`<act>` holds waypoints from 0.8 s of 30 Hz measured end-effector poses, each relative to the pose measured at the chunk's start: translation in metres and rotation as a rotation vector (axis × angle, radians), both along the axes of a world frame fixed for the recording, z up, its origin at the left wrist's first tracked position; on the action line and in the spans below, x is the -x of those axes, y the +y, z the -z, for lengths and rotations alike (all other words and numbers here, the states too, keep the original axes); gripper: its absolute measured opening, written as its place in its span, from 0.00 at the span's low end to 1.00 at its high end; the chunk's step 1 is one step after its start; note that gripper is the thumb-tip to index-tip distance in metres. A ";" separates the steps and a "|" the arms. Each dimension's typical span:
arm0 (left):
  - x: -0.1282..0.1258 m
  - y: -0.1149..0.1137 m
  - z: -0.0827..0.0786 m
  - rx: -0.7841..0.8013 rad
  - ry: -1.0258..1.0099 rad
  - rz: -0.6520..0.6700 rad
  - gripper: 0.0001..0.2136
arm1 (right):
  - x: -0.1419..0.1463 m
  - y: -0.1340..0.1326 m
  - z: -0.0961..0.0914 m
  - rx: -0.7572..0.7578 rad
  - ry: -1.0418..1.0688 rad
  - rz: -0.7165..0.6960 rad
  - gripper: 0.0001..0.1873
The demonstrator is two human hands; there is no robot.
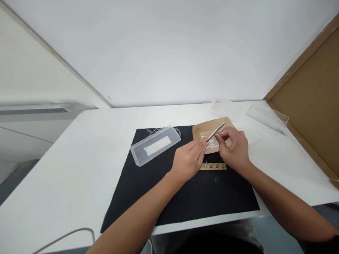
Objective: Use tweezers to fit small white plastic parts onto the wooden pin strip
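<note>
Right hand (pixel 234 148): clamped on tweezers (pixel 217 131), over mat's (pixel 185 194) far right corner.
Left hand (pixel 188 160): fingertips together at tweezers' tip; contents we can't tell.
Bits (pixel 212 144): on paper (pixel 201 130) there.
Risk: we judge a slip could flick bits onto mat.

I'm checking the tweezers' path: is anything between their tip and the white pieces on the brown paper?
Nothing visible. The tweezers in the right hand point at the white pieces; the left hand rests beside the tip, not across it.
</note>
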State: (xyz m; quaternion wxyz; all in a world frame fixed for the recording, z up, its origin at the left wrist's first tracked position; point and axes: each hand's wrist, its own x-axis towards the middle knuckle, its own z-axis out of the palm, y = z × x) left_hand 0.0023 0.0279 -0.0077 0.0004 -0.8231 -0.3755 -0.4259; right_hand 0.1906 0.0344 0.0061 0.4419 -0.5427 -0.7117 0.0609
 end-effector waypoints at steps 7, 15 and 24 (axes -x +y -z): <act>0.000 0.002 0.002 -0.028 -0.004 -0.006 0.13 | -0.001 0.002 0.002 0.003 -0.016 -0.040 0.12; 0.000 0.001 0.001 -0.005 -0.011 -0.006 0.13 | 0.002 -0.001 0.000 -0.004 -0.026 -0.079 0.13; 0.000 0.000 0.001 -0.003 0.013 -0.018 0.14 | -0.005 0.000 0.000 0.033 0.022 -0.074 0.11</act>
